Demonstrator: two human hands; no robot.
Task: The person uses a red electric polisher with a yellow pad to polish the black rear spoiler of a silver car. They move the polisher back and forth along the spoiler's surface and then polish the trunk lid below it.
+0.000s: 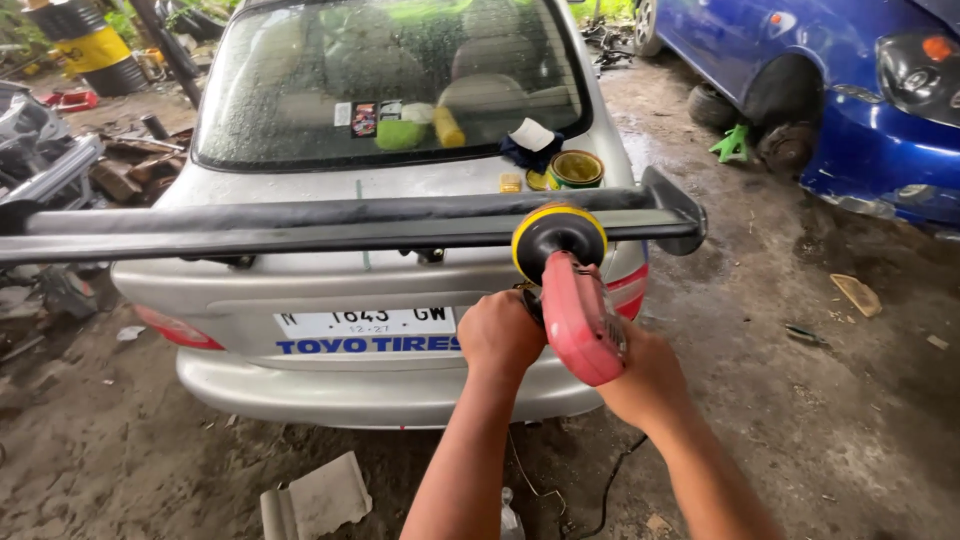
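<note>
A red power polisher [580,315] with a round black pad rimmed in yellow [558,238] is pressed against the dark rear spoiler [330,222] of a silver car [330,290]. My left hand [497,335] grips the polisher's side handle, just left of its body. Under and behind the red body, my right hand [645,372] holds the rear of the tool. A black cord [612,480] trails from it down to the ground.
On the trunk lid sit an open round tin [576,168], a dark cloth with a white pad [531,140] and a small yellow item. A blue car [850,90] without a front wheel stands at right. Dirt ground holds a grey slab [318,497] and scrap at left.
</note>
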